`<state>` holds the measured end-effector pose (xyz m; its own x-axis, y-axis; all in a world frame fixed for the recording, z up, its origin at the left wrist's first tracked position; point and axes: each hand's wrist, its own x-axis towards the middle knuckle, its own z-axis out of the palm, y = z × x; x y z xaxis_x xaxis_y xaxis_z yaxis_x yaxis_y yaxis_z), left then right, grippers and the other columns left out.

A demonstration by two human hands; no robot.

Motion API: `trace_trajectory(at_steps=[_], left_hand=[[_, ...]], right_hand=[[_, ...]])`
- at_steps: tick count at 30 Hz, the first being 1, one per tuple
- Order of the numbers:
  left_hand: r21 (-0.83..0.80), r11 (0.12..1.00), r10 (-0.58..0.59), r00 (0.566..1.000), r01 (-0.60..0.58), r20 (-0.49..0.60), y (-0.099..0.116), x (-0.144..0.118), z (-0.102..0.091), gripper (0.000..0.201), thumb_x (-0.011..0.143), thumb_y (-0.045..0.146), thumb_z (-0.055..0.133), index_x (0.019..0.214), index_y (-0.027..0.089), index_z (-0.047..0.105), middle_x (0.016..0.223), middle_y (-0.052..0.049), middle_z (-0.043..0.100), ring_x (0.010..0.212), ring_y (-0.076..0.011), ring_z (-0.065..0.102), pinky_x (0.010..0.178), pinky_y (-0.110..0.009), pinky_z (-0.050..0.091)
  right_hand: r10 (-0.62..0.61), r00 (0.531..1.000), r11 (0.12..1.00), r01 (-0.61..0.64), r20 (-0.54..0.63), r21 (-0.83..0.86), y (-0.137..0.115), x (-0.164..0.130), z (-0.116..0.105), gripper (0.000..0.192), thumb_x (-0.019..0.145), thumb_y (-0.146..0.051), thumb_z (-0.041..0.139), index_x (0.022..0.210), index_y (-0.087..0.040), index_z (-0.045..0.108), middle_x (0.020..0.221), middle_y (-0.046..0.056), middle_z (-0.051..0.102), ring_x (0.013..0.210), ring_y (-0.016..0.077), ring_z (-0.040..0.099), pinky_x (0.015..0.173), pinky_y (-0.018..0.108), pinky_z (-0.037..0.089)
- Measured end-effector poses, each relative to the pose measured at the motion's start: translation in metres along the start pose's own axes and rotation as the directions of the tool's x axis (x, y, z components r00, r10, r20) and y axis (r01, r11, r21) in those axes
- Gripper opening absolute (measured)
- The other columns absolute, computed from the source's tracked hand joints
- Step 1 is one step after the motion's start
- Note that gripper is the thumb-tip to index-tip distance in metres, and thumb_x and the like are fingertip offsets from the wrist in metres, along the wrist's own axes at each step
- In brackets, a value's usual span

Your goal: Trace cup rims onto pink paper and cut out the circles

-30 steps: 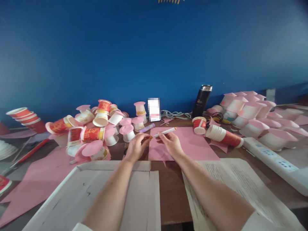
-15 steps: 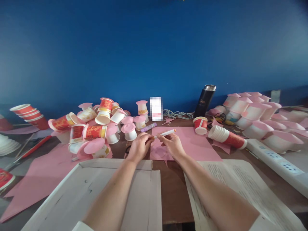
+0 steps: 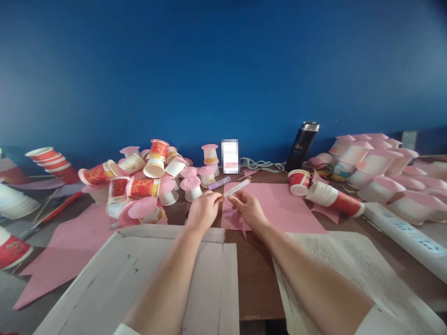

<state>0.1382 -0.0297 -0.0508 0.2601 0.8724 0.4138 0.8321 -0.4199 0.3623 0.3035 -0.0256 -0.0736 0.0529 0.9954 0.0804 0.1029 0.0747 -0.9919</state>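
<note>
My right hand holds a white marker pen by its near end, the barrel pointing away and up to the right. My left hand pinches the pen's near tip, where its cap sits; fingers hide the cap itself. Both hands hover over the left part of a pink paper sheet lying on the brown table. A purple glue stick lies just beyond the hands.
A heap of red and white paper cups with pink lids lies left; white pink-lidded cups stand right. A black flask, a lying cup stack, a power strip, cardboard, printed paper and another pink sheet surround the hands.
The pen's far end has tilted further away from me and my left fingers have closed onto its near tip. My view has drifted slightly left.
</note>
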Motion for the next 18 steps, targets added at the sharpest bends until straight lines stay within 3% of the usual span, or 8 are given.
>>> trace_trajectory(at_steps=[3,6,10,14,18], left_hand=[[0.119,0.984,-0.141,0.989,0.134,0.054,-0.012,0.001,-0.005,0.023,0.087,0.033,0.050,0.098,0.025,0.069,0.093,-0.005,0.070,0.082,-0.0215,0.065,0.066,-0.028,0.044],[0.176,0.959,-0.234,0.970,0.221,0.060,-0.022,0.002,-0.010,0.027,0.088,0.036,0.047,0.099,0.027,0.070,0.091,-0.005,0.071,0.084,-0.0222,0.065,0.068,-0.029,0.044],[0.271,0.905,-0.354,0.934,0.328,0.053,-0.031,0.003,-0.016,0.025,0.085,0.038,0.049,0.093,0.027,0.071,0.104,-0.008,0.068,0.093,-0.0237,0.064,0.070,-0.029,0.045],[0.327,0.877,-0.428,0.883,0.353,0.195,-0.034,-0.001,-0.016,0.029,0.077,0.043,0.058,0.094,0.021,0.068,0.106,-0.013,0.065,0.093,-0.0270,0.064,0.071,-0.031,0.046],[0.308,0.883,-0.430,0.873,0.353,0.231,-0.032,-0.003,-0.014,0.026,0.075,0.040,0.059,0.086,0.017,0.067,0.099,-0.016,0.067,0.090,-0.0295,0.065,0.072,-0.034,0.047]], right_hand=[[-0.033,0.999,0.999,0.032,-0.008,-0.044,0.001,0.001,0.000,0.041,0.074,-0.045,0.063,0.104,-0.017,0.062,0.074,0.001,0.065,0.053,0.0100,0.055,0.047,0.021,0.041],[-0.029,0.999,0.997,0.027,-0.018,-0.076,0.002,0.004,-0.005,0.030,0.077,-0.039,0.059,0.096,-0.017,0.064,0.079,0.003,0.068,0.053,0.0092,0.055,0.049,0.021,0.042],[-0.031,1.000,0.996,0.030,-0.006,-0.083,0.003,0.004,-0.010,0.025,0.077,-0.037,0.056,0.090,-0.017,0.065,0.078,0.002,0.069,0.054,0.0094,0.054,0.051,0.022,0.043],[-0.061,0.997,0.989,0.066,0.044,-0.134,0.002,0.001,-0.008,0.023,0.078,-0.036,0.055,0.087,-0.018,0.067,0.076,0.002,0.069,0.056,0.0105,0.056,0.054,0.023,0.043],[-0.088,0.992,0.981,0.102,0.090,-0.166,0.001,-0.003,-0.006,0.021,0.079,-0.036,0.054,0.084,-0.020,0.067,0.075,0.000,0.069,0.057,0.0118,0.057,0.055,0.023,0.043]])
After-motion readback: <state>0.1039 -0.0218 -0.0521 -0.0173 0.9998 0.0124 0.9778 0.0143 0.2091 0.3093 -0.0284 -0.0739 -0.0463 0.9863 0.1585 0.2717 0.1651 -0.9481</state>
